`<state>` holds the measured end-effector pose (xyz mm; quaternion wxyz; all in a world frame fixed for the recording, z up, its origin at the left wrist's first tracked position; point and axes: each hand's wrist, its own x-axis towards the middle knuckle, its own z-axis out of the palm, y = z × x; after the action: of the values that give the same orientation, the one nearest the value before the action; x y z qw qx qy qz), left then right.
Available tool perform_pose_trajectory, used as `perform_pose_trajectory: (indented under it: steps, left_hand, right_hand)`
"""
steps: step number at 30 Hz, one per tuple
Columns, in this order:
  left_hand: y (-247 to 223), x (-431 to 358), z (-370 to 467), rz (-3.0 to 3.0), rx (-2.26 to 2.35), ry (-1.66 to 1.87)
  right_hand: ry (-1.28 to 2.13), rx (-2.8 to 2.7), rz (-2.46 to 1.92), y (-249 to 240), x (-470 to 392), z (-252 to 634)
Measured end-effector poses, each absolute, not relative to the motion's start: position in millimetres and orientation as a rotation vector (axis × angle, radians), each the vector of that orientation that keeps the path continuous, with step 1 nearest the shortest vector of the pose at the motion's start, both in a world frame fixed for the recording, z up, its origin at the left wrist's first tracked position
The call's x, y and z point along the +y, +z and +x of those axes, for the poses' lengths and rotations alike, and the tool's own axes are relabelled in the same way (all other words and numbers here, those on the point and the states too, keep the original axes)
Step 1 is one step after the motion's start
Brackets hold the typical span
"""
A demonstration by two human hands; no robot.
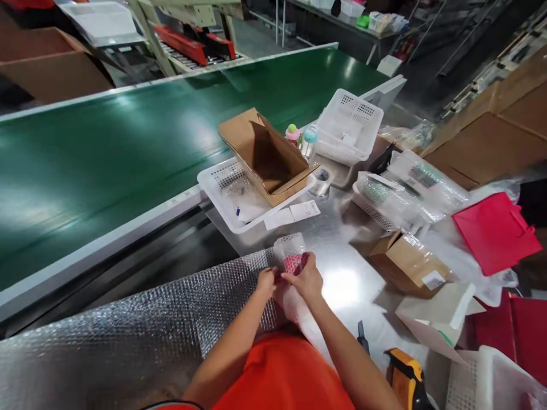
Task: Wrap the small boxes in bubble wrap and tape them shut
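A pink-red item [293,263] lies partly rolled in clear bubble wrap [291,244]; its kind is hidden by the wrap. My right hand [308,278] is closed round its near right side. Close beside it, my left hand [266,281] pinches the edge of the bubble wrap, fingers bent. From there a long bubble wrap sheet [162,310] runs off to the lower left over the metal table [333,256]. Just beyond my hands lies a white paper slip [293,214].
An open cardboard box [273,165] rests on a white basket [226,199] beside a green conveyor belt [128,148]. Near it are a tape roll [321,181] and bottles [308,142]. Right: a brown box [408,262], a utility knife [363,337] and a yellow-black handheld device [405,373].
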<state>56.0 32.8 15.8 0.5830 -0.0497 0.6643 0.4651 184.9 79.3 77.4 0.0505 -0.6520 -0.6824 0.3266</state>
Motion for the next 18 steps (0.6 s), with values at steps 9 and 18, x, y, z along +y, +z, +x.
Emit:
perform_pose_trajectory:
  steps: [9, 18]
  left_hand:
    - [39, -32, 0, -0.016, 1.443, 1.103]
    - [24, -3, 34, 0.306, 1.711, 0.909]
  right_hand:
    - [0.802, -2.479, -1.799, 78, 12, 108]
    - [0.816, -2.291, -2.179, 79, 46, 140]
